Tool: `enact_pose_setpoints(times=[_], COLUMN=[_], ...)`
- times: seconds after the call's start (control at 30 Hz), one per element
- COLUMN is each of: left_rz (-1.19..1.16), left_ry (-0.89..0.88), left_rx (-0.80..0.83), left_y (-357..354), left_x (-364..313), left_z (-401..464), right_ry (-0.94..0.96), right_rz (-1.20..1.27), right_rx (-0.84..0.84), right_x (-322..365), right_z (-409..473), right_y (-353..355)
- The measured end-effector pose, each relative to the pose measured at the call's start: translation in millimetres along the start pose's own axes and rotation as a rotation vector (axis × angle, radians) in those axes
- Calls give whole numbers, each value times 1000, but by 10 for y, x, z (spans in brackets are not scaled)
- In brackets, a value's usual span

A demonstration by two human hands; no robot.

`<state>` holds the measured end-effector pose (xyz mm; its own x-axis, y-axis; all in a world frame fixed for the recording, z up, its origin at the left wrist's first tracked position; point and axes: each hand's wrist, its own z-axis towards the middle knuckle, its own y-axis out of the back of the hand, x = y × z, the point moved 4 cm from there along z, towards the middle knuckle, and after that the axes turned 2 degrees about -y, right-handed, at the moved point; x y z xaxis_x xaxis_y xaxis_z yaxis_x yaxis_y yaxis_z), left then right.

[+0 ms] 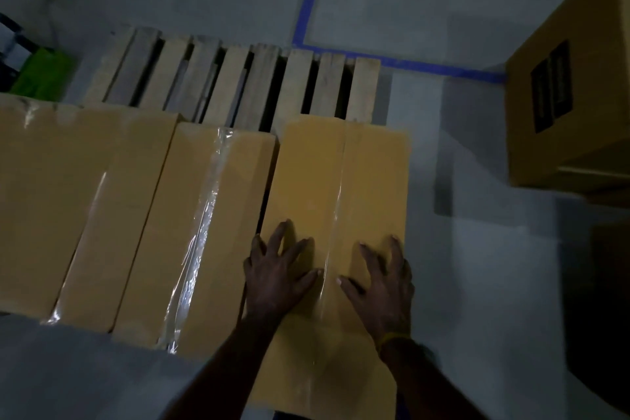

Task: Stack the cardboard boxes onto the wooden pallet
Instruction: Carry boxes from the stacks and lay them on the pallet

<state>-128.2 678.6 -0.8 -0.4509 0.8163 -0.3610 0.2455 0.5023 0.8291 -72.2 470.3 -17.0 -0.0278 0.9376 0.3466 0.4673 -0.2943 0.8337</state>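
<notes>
Two hands are being laid flat, fingers spread, on the nearest box (pixel 341 187): the left hand (pixel 278 278) and the right hand (pixel 381 286), either side of its clear tape seam. Three tan taped boxes are being seen side by side on the wooden pallet (pixel 238 85). A fourth box (pixel 572 85), bearing a blurred dark label, is being cut off at right.

Both hands, left hand (pixel 278 278) and right hand (pixel 381 286), press flat with spread fingers on the rightmost box (pixel 337 181) (tape-sealed), beside two others on the wooden pallet (pixel 238 78).
</notes>
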Motion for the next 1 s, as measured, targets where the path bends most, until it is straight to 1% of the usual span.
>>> enact_pose_setpoints(times=[0.1,0.23,0.43,0.63,0.8,0.87,1.0], left_rz=[-7,15,22,107,103,144,217], left_ry=[-7,-15,-12,12,43,52,105], left_rx=[-25,-73,-11,69,95,94,83], left_y=[-263,-465,-653,-773,-789,-764,-705], left_x=[274,531,682,671,604,547,237], left_z=[195,327,471,512,473,445,329], right_ry=[-11,2,-22,-38,24,60,143], right_rz=[9,30,38,16,-76,-87,-131], right_rx=[8,5,10,117,221,257,216], right_x=[-12,4,-6,-16,-63,-85,-146], right_z=[175,305,435,529,534,523,427], right_y=[-403,-758,-990,-1108,-1076,-994,-704])
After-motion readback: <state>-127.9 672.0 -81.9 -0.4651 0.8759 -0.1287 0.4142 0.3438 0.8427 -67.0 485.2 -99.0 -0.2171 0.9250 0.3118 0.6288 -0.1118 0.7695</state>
